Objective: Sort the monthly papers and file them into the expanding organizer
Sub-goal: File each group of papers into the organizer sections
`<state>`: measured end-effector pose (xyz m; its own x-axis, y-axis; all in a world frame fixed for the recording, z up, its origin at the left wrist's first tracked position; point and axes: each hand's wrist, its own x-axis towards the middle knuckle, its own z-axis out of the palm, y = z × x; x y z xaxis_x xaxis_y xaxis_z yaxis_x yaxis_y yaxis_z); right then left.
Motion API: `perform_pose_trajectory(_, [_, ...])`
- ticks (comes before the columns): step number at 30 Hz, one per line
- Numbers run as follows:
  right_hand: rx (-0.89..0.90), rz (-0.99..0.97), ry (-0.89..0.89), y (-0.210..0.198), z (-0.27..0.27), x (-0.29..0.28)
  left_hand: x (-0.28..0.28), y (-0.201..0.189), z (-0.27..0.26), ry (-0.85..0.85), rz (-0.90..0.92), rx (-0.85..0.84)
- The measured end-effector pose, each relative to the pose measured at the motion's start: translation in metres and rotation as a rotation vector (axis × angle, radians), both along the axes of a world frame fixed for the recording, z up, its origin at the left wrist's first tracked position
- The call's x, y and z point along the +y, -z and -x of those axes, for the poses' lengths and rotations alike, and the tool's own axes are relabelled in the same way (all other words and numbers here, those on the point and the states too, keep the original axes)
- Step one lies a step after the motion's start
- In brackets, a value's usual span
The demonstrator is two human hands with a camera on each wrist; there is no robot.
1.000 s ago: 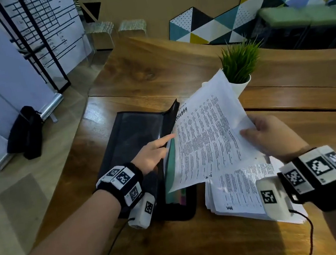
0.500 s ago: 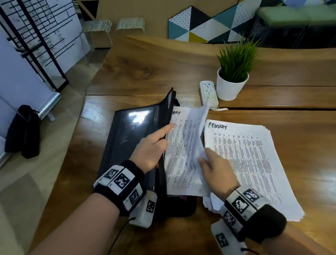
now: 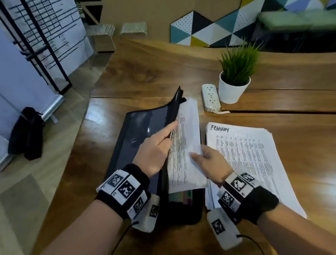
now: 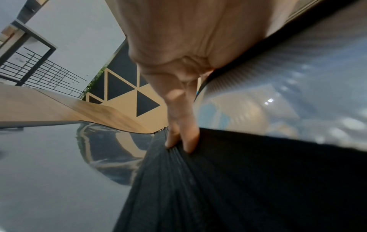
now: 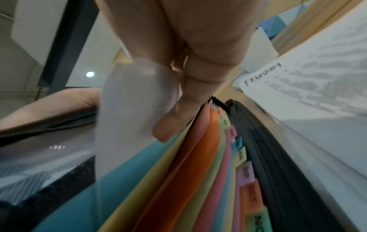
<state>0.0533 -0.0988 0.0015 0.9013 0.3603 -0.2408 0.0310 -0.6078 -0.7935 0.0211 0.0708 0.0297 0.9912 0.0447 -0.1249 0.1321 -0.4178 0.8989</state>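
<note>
- Feeding a printed sheet (image 3: pixel 183 146) into the front pocket of the black expanding organizer (image 3: pixel 134 135), which is lying open on the wooden counter (image 3: pixel 314 151), nearest the body.
- Right hand (image 3: pixel 210 162) is pinching the sheet's near right edge; in the right wrist view the thumb and fingers (image 5: pixel 208 75) are pressed together on the paper, just above the coloured dividers (image 5: pixel 178 172).
- Left hand (image 3: pixel 155 150) is holding back the organizer's front flap (image 3: pixel 173 107); index finger is extended along the flap's edge, and in the left wrist view two fingers (image 4: pixel 184 125) are pressed together against the pleated gusset. Cannot tell how the remaining fingers lie.
- Judgement: the sheet is sitting ahead of the teal divider, so it appears to be going into the first slot. Tabs legible further back read as later months; the front tab is not visible, so the label is worth checking before letting go.
- Judgement: keeping the flap pulled wide matters, since the limp sheet is bowing and could catch on a divider edge or crease at the corner. Lowering it flat and sliding it along the divider face should seat it fully.
- Just right of the organizer, the remaining stack (image 3: pixel 251 159) is lying face up, its top page headed "February" (image 3: pixel 219 129). Likely next for filing.
- Farther back, a white power strip (image 3: pixel 211 98) and a potted plant (image 3: pixel 235 76) are standing apart from the work.
</note>
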Motion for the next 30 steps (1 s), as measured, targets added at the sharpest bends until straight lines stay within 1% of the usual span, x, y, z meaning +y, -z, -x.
perform_pose_trajectory(3, [0.006, -0.117, 0.053, -0.004, 0.0, -0.005, 0.004, -0.003, 0.001, -0.021, -0.012, 0.007])
perform_pose_trajectory(6, [0.059, -0.136, 0.004, -0.002, 0.004, 0.003, 0.002, -0.005, 0.005, -0.029, -0.065, 0.001])
perform_pose_trajectory(10, [0.051, -0.032, -0.046, 0.01, 0.002, 0.028, -0.004, -0.007, 0.01, -0.044, -0.075, -0.017])
perform_pose_trajectory(13, [0.089, 0.082, -0.125, 0.003, 0.001, 0.031, 0.0, -0.009, 0.01, -0.076, -0.073, -0.03])
perform_pose_trajectory(14, [0.112, 0.082, -0.151, 0.0, 0.001, 0.028, 0.001, -0.01, 0.01, -0.091, -0.068, -0.03])
perform_pose_trajectory(17, [0.27, 0.025, -0.168, -0.008, 0.007, 0.027, 0.003, -0.01, 0.008, -0.1, -0.042, -0.038])
perform_pose_trajectory(18, [0.284, 0.036, -0.177, -0.009, 0.008, 0.032, 0.002, -0.01, 0.008, -0.09, -0.021, -0.04])
perform_pose_trajectory(20, [0.251, 0.129, -0.238, -0.006, 0.006, 0.044, -0.003, -0.008, 0.006, -0.065, 0.036, -0.051])
perform_pose_trajectory(22, [0.243, 0.182, -0.272, -0.007, 0.003, 0.052, -0.007, -0.008, 0.005, -0.042, 0.034, -0.065])
perform_pose_trajectory(24, [0.274, 0.127, -0.253, -0.011, 0.003, 0.045, -0.006, -0.009, 0.001, -0.023, 0.013, -0.059])
perform_pose_trajectory(25, [0.287, 0.047, -0.233, -0.016, 0.004, 0.035, -0.004, -0.009, 0.0, -0.017, 0.014, -0.059])
perform_pose_trajectory(27, [0.328, -0.119, -0.096, -0.025, 0.003, 0.003, -0.002, -0.012, -0.002, -0.002, 0.058, -0.057])
perform_pose_trajectory(28, [0.314, -0.133, -0.007, -0.024, -0.001, -0.018, -0.001, -0.012, -0.003, 0.006, 0.085, -0.049])
perform_pose_trajectory(30, [0.263, -0.023, 0.17, -0.013, -0.013, -0.066, -0.002, -0.009, -0.005, 0.021, 0.127, -0.038])
